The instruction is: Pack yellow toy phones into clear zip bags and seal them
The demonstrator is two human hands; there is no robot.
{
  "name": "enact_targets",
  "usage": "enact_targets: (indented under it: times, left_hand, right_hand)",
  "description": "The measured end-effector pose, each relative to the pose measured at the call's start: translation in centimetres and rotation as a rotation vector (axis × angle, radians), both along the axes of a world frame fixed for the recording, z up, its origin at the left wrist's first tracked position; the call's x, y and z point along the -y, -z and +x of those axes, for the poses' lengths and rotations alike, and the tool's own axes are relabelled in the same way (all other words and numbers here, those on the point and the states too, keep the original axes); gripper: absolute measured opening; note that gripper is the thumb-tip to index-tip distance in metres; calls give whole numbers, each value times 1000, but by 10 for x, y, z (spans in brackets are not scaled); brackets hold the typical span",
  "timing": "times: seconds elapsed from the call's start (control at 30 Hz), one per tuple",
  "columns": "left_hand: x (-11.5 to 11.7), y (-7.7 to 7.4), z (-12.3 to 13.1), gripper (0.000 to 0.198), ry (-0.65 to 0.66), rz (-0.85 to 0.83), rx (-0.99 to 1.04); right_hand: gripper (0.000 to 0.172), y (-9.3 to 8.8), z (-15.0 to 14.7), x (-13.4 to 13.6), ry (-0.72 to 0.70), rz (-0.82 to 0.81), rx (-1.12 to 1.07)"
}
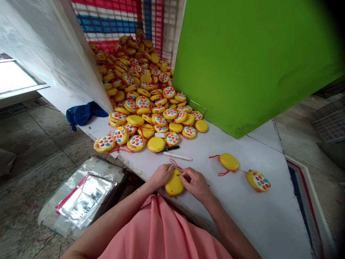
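At the table's front edge, my left hand [164,175] grips a yellow toy [174,184] by its left side. The toy shows its plain back, with small dark holes and a loop of red cord at its top. My right hand [196,182] is closed in a pinch against the toy's upper right; a small dark bit shows at the fingertips, too small to name. To the right lie a yellow toy [229,162] back up with red cord and another toy [258,181] with its coloured dots showing. Beyond my hands are a white pen [178,156] and a black pen [171,148].
A large heap of yellow toys [143,102] fills the back left of the white table [269,223]. Beside it stands a tall green board [242,64]. A blue cloth [85,113] lies at the left edge. A plastic-wrapped package [86,198] sits low on the left.
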State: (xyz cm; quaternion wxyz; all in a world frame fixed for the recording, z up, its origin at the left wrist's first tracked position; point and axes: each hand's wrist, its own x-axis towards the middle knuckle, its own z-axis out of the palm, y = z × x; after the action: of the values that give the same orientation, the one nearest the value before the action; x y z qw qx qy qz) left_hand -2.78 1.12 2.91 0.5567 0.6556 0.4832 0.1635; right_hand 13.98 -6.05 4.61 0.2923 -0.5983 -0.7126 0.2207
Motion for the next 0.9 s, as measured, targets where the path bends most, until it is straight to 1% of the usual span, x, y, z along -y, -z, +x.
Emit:
enact_targets:
  times: [0.1, 0.17, 0.2, 0.27, 0.33, 0.4, 0.43, 0.47, 0.5, 0.53, 0.6, 0.67, 0.73, 0.8, 0.83, 0.9]
  left_hand:
    - [0, 5, -1, 45, -10, -23, 42]
    - [1, 7, -3, 51, -25, -53, 108]
    - [2, 8, -4, 55, -43, -84, 165]
    - [4, 5, -6, 62, -74, -169, 322]
    - [7, 0, -8, 66, -56, -205, 467]
    - [10, -7, -10, 75, 19, -100, 473]
    - [11, -11, -11, 81, 55, -17, 430]
    - [12, -15, -11, 81, 79, 63, 370]
    - [13, -19, -12, 75, 96, 128, 311]
    - [14, -22, -12, 64, 100, 175, 268]
    - [16, -26, -11, 46, 95, 235, 222]
    - [16, -28, -9, 39, 93, 298, 165]
    - [12, -30, -7, 38, 117, 361, 75]
    - [2, -31, -9, 42, 124, 468, -19]
    - [-5, -31, -11, 41, 102, 557, -66]
    - [-21, -30, -19, 33, 6, 777, -181]
  right_hand:
    - [13, 7, 1, -6, 153, 44, -5]
    - [21, 8, 4, -8, 224, 107, -51]
    - [25, 8, 5, -7, 253, 115, -87]
    - [32, 7, 4, -5, 270, 41, -203]
    - [37, 6, -1, 0, 234, -82, -352]
    - [42, 5, -11, 4, 195, -150, -472]
    - [43, 4, -17, 6, 184, -162, -514]
    - [44, 3, -22, 8, 176, -168, -548]
    - [45, 2, -26, 9, 169, -171, -579]
    - [45, 1, -29, 10, 157, -176, -606]
    - [44, -3, -32, 11, 143, -195, -633]
    - [41, -6, -29, 10, 146, -203, -606]
    - [40, -8, -17, 8, 150, -209, -553]
    - [43, -7, 4, 7, 208, -198, -510]
    - [46, -7, 18, 7, 281, -171, -475]
    - [54, -4, 53, 9, 504, -68, -339]
